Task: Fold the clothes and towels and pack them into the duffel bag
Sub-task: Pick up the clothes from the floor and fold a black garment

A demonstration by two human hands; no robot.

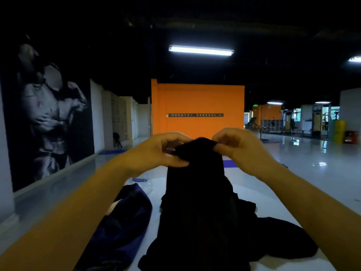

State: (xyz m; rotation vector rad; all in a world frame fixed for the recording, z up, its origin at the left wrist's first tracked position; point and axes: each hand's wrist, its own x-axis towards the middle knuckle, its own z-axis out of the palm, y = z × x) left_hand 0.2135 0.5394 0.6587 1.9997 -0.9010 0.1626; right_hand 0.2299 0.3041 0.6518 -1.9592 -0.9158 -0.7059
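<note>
We hold the black garment (195,192) raised in front of us, its lower part draped onto the white counter (263,202). The left hand (162,151) and right hand (234,145) pinch its top edge, close together. The navy duffel bag (125,222) lies just beside it, to the left. Risk: bunched dark fabric hides the seams, so we may fold it crooked.

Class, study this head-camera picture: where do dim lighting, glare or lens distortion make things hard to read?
Head view: dim room swallows detail in the black garment both hands hold up; ceiling tube light blows out white; glossy floor carries reflections; wide-angle lens stretches the forearms at the lower edges.
</note>
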